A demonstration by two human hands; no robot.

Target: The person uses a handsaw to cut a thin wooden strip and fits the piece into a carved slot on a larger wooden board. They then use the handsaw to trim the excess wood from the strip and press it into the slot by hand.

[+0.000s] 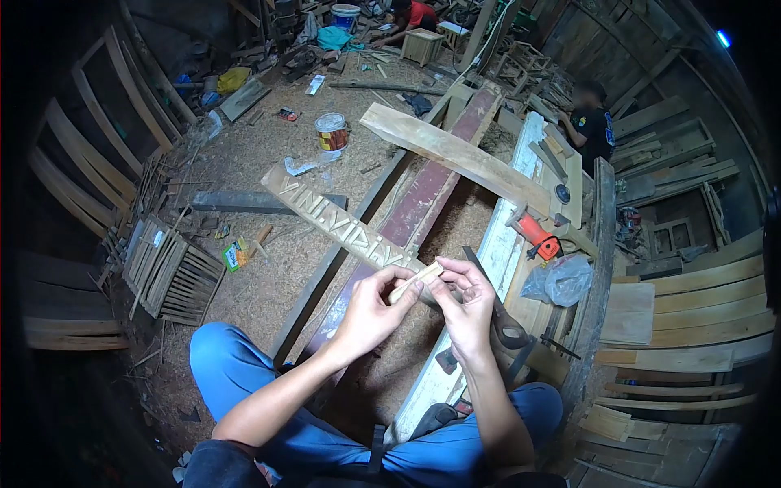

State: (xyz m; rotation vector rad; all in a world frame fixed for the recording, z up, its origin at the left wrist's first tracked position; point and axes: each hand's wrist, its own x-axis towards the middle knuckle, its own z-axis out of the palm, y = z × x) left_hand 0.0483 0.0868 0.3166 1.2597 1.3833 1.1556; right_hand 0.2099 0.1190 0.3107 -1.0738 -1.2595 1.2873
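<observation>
A small pale wooden piece (416, 281) is pinched between my two hands, above my lap. My left hand (382, 302) closes on its lower left end, thumb and fingers together. On its upper right end, my right hand (465, 299) holds it between thumb and index finger, the other fingers curled. Just beyond my hands lies a board with raised carved letters (325, 218), slanting across the bench beams. A handsaw (508, 329) with a dark handle rests right of my right hand, on the white-painted beam (498, 244).
An orange power tool (537, 234) and a plastic bag (561, 279) sit at the right. A long plank (455, 153) crosses the beams ahead. A paint can (331, 132) stands on the shavings-covered floor. One person (592, 126) is at the right, another (411, 18) far ahead.
</observation>
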